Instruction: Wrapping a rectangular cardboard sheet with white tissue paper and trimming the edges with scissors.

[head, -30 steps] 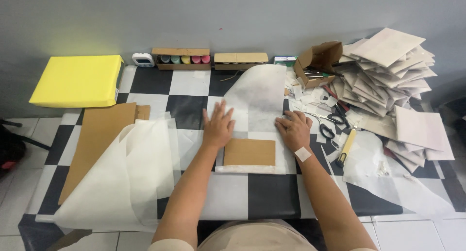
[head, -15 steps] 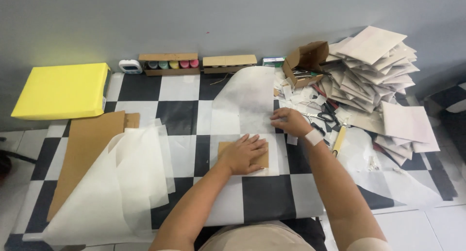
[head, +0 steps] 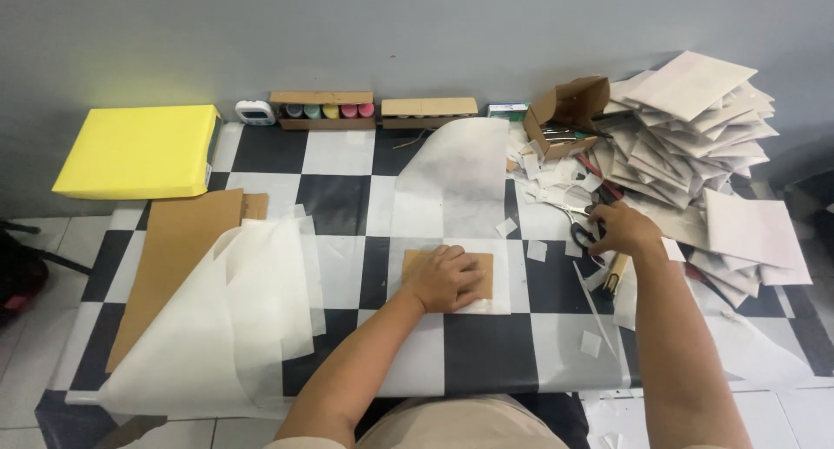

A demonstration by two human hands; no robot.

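under left hand (head: 447, 275): cardboard piece (head: 480, 269), pinned flat.

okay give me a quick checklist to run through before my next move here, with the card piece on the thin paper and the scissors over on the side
1. Left hand flat on the brown card piece, pinning it: ok.
2. Card lies fully on the translucent paper sheet: ok, paper shows beyond its right and near edges.
3. Right hand on the black-handled scissors: touching them; firm grip cannot tell.
4. Scissor blades closed: cannot tell, scraps and the hand hide them.
5. Space around the card free of paper scraps: not ok, several lie just right of it.
6. Far end of the sheet flat: not ok, it curls up.
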